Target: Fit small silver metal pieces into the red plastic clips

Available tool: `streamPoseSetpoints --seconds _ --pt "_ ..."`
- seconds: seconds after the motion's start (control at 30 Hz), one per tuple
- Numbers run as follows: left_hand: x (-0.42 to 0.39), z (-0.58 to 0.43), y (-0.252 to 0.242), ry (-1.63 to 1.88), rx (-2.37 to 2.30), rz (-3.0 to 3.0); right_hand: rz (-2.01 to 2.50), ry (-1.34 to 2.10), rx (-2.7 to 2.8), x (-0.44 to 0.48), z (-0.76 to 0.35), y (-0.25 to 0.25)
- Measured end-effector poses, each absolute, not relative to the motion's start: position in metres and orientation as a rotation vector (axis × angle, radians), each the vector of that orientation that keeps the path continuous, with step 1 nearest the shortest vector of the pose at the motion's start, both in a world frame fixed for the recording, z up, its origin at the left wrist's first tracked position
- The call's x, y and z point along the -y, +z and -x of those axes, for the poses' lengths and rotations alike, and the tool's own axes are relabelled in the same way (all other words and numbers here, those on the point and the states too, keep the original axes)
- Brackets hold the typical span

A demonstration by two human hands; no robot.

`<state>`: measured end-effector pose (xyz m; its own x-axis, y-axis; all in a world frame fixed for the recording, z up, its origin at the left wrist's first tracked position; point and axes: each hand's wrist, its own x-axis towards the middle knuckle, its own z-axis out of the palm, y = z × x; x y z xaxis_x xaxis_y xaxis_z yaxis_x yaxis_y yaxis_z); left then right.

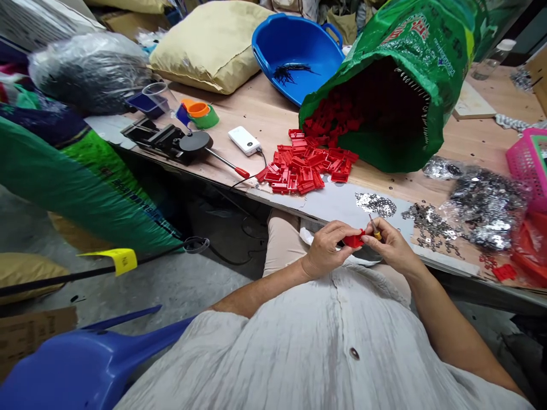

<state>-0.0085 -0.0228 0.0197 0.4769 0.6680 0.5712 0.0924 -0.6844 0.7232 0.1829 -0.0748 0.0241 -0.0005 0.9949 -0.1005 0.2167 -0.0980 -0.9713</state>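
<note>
Between the fingers of my left hand (328, 249) is a small red plastic part (353, 240), held over my lap at the table's front edge. My right hand (394, 246) is closed around a small screwdriver with a yellow handle (376, 232), its thin tip pointing up. The right fingertips also touch the red part's right side. Just beyond my hands lie a patch of small shiny metal pieces (376, 204) and a darker scatter of metal pieces (429, 228). A pile of red plastic parts (305, 165) spills from a green sack (410, 108).
A black lever press (183, 142) stands left on the table, beside a white power bank (245, 140) with a cable. At the back are a blue basin (294, 51) and a stuffed beige sack (209, 45). Bagged metal pieces (487, 199) and a pink basket (527, 165) sit right.
</note>
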Motion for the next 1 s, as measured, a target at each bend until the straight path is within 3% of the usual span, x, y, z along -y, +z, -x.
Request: streamPoseSetpoints --seconds 0.8,0.93,1.0 --pt "0.015 0.016 -0.012 0.916 -0.514 -1.567 1.172 1.723 0.814 0.094 -0.174 -0.001" --pt "0.008 0.02 -0.017 0.818 -0.532 -1.263 1.244 1.673 0.981 0.087 -0.177 0.0" --pt "0.007 0.022 -0.017 0.768 -0.549 -1.114 1.407 1.453 1.16 0.079 -0.187 0.002"
